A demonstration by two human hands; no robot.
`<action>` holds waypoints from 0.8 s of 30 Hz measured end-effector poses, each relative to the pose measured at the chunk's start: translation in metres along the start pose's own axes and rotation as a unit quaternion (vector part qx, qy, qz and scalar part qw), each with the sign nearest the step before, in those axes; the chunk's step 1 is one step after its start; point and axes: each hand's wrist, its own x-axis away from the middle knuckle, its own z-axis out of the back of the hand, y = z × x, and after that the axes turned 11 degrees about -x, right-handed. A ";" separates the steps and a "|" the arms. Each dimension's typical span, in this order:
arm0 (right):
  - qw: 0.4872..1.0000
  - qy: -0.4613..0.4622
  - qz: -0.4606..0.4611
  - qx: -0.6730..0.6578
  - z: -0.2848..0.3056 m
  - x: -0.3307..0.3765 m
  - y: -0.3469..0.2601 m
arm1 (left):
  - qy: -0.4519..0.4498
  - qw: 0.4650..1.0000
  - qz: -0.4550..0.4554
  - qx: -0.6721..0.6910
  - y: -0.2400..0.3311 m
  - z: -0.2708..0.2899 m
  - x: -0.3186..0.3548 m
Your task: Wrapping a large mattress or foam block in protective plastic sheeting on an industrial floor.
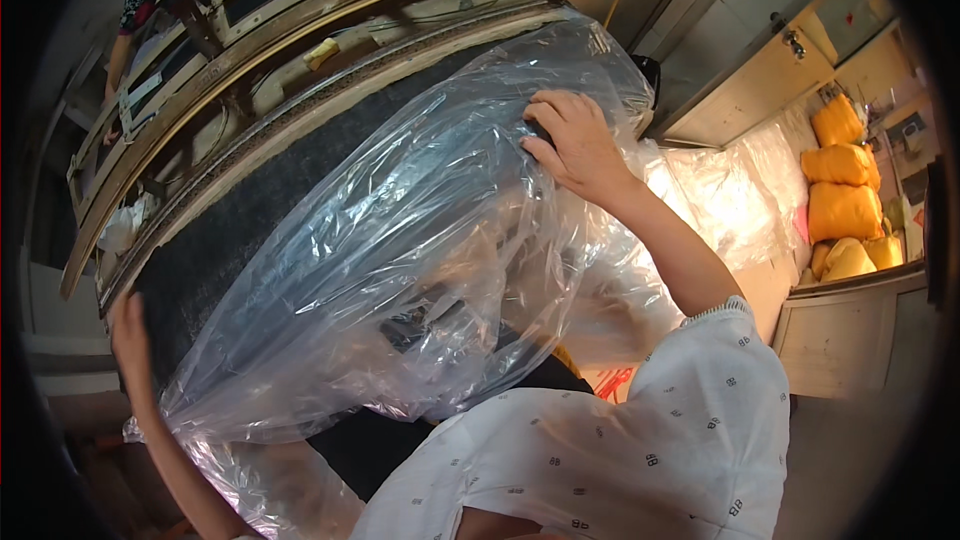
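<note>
A large crumpled sheet of clear plastic film spreads diagonally over a dark work surface and hangs down toward my lap. My right hand lies on the film's upper right part, its fingers curled and closed on the plastic. Something dark shows between thumb and fingers; I cannot make out what it is. At the left end of the dark surface is my left hand, just beyond the film's edge. Motion smears its fingers, and whether they touch anything is not visible.
A long wooden-edged machine frame runs along the far side, with a person's arm behind it. More clear plastic is heaped at the right. Beyond it, yellow bundles are stacked near a door.
</note>
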 end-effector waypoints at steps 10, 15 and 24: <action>0.959 -0.081 0.010 0.272 0.024 -0.034 0.116 | 0.000 0.941 -0.011 0.339 0.209 -0.074 0.052; 0.975 0.114 -0.014 0.191 0.021 -0.035 0.095 | 0.000 0.976 -0.023 0.216 0.198 -0.062 0.077; 0.945 0.188 -0.206 -0.171 -0.008 0.021 0.063 | -0.074 0.988 -0.001 0.134 0.122 -0.006 0.109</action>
